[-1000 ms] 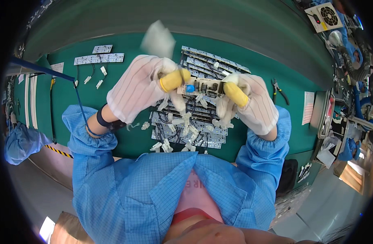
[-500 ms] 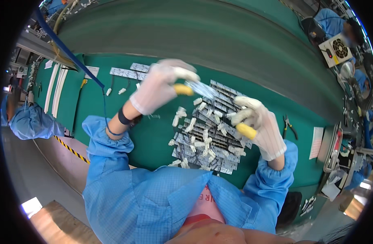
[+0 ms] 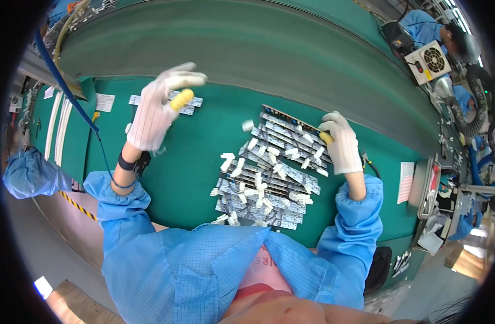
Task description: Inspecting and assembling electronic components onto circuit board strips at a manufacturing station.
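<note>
A layered stack of narrow circuit board strips (image 3: 282,183) lies in front of me, with black wires and white plug connectors (image 3: 258,186) spread over it. My right hand (image 3: 340,141), in a white glove with a yellow fingertip cover, is closed on the right end of the farthest circuit board strip (image 3: 290,119), which is tilted on its edge. To the left, my gloved left hand (image 3: 160,108) hovers empty with its fingers apart. Partly hidden behind it are a few more board strips (image 3: 191,105). A black wrist strap (image 3: 130,163) circles my left wrist.
Pliers (image 3: 368,160) lie right of my right hand. A printed sheet (image 3: 405,182) and a metal tray (image 3: 426,186) stand farther right. A blue cord (image 3: 69,92) runs down to my left wrist. White tubes (image 3: 58,127) lie at left. Other people work at both sides.
My left hand has moved left, away from the stack, and let go of the shiny strip. My right hand has moved slightly and now grips the far strip's right end.
</note>
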Demonstrator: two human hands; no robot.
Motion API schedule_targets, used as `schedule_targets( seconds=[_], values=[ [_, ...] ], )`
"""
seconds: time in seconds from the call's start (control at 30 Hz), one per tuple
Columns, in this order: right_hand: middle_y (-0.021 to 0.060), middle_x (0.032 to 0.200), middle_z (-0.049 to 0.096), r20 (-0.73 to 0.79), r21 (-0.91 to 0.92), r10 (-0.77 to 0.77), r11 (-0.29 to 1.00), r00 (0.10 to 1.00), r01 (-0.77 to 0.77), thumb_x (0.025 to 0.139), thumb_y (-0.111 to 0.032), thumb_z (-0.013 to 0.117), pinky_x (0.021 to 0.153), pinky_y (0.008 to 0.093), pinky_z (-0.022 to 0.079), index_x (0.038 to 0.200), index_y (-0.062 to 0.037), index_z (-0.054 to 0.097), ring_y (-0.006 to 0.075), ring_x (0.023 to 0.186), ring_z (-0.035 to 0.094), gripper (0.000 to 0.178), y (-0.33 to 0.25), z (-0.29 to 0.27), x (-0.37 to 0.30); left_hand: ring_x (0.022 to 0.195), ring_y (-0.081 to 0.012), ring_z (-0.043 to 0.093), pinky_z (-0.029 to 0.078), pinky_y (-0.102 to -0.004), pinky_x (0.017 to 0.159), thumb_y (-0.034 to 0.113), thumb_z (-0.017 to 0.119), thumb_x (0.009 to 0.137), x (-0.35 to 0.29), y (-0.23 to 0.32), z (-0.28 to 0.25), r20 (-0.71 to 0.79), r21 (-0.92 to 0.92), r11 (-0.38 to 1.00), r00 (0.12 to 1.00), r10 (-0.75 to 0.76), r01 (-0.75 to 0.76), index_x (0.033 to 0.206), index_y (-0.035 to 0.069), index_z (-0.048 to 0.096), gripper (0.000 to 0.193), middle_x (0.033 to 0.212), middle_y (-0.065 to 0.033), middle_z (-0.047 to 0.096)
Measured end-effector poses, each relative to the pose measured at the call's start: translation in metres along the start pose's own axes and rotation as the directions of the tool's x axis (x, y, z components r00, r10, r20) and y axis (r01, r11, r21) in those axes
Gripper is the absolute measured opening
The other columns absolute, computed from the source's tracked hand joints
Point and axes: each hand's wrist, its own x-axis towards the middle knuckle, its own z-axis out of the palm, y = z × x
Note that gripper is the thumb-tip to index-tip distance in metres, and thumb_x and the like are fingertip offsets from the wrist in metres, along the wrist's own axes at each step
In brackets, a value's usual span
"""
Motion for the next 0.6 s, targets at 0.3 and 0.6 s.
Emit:
schedule_targets(
  seconds=[0.3, 0.6],
  values=[
    [0.0134, 0.103, 0.064, -0.492, 0.064, -0.191, 0.965, 0.85, 0.254, 0.08, 0.008, 0.062, 0.084, 0.0341, 0.054, 0.1, -0.0037, 0.065, 0.0259, 0.093, 0.065, 0.023, -0.079, -0.066, -0.007, 0.086, -0.0234, 0.066, 0.052, -0.0341, 0.082, 0.084, 0.03, 0.077, -0.012, 0.053, 0.054, 0.671, -0.739, -0.083, 0.741, -0.01, 0.668, 0.142, -0.002, 0.032, 0.108, 0.099, -0.0182, 0.068],
    [0.0085, 0.094, 0.063, 0.176, 0.846, 0.302, 0.44, 0.937, -0.301, 0.093, -0.038, 0.061, 0.066, 0.0263, 0.049, 0.125, 0.0027, 0.052, 0.015, 0.075, 0.061, 0.052, -0.086, -0.073, -0.013, 0.093, -0.0184, 0.065, 0.048, -0.0324, 0.086, 0.012, 0.065, 0.087, -0.013, 0.071, 0.023, 0.433, -0.397, 0.892, 0.901, -0.024, 0.215, 0.122, 0.003, 0.058, 0.037, 0.103, -0.0094, 0.068]
  ],
)
